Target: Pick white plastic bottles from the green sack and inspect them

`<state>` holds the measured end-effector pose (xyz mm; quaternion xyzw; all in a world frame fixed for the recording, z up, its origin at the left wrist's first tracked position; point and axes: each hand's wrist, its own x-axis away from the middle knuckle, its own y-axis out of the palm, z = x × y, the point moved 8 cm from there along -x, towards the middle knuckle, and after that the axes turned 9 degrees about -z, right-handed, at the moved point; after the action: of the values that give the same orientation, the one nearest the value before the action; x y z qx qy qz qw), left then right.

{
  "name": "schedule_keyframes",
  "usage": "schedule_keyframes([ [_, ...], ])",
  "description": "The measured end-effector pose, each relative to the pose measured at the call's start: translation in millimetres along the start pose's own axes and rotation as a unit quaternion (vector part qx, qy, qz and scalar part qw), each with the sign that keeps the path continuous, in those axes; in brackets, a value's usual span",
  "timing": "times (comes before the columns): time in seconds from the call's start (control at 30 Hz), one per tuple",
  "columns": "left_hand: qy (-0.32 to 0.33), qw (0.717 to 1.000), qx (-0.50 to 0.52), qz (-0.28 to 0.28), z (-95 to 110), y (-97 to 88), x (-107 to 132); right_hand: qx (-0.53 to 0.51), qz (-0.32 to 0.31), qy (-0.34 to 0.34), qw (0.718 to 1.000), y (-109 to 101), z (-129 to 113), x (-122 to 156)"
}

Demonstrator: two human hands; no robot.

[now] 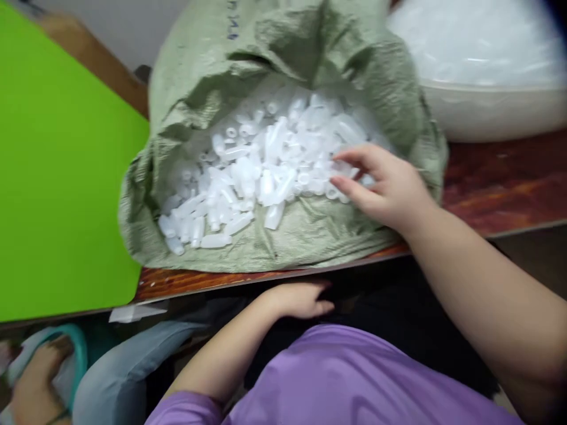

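Observation:
A green woven sack lies open on the wooden table, holding several small white plastic tubes. My right hand rests on the sack's right side, fingers spread and touching the tubes, with nothing gripped. Below the table's front edge, my left hand lies against my purple shirt. Its fingers are loosely curled, and I see nothing in it.
A bright green board covers the table's left part. A white bowl filled with clear plastic stands at the back right. Another person's hand holds a teal-rimmed item at the bottom left.

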<state>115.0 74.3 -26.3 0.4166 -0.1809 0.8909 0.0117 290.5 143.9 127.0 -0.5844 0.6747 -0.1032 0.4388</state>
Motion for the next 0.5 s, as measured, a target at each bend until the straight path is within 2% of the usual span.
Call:
schedule_keyframes([
  [0.07, 0.076, 0.996, -0.003, -0.041, 22, -1.8, 51, 0.024, -0.017, 0.003, 1.0, 0, -10, 7],
  [0.1, 0.113, 0.992, 0.028, -0.048, 30, -6.8, 78, 0.041, -0.041, -0.005, 0.998, 4, -16, 11],
  [0.13, 0.123, 0.989, 0.07, -0.03, 31, -16.4, 103, 0.052, -0.062, -0.022, 0.996, 10, -22, 16],
  [0.17, 0.096, 0.99, 0.098, 0.045, 22, -34.3, 126, 0.056, -0.097, -0.043, 0.993, 19, -27, 21],
  [0.2, 0.037, 0.979, 0.103, 0.171, 3, -58.6, 152, 0.054, -0.122, -0.06, 0.989, 28, -31, 27],
  [0.23, -0.044, 0.944, 0.083, 0.315, -20, -83.2, 183, 0.051, -0.142, -0.063, 0.986, 37, -32, 33],
  [0.27, -0.139, 0.884, 0.047, 0.444, -45, -102.7, 217, 0.044, -0.151, -0.071, 0.985, 45, -33, 38],
  [0.3, -0.223, 0.817, 0.009, 0.531, -65, -115.7, 246, 0.039, -0.159, -0.069, 0.984, 52, -31, 43],
  [0.33, -0.278, 0.772, -0.022, 0.571, -83, -125.3, 264, 0.036, -0.165, -0.065, 0.984, 59, -28, 47],
  [0.37, -0.31, 0.756, -0.035, 0.576, -100, -134.1, 272, 0.035, -0.166, -0.06, 0.984, 64, -25, 50],
  [0.43, -0.345, 0.771, -0.033, 0.534, -130, -150.8, 270, 0.036, -0.169, -0.047, 0.984, 71, -16, 55],
  [0.5, -0.37, 0.784, -0.023, 0.498, -150, -166.9, 266, 0.036, -0.174, -0.034, 0.983, 75, -7, 59],
])
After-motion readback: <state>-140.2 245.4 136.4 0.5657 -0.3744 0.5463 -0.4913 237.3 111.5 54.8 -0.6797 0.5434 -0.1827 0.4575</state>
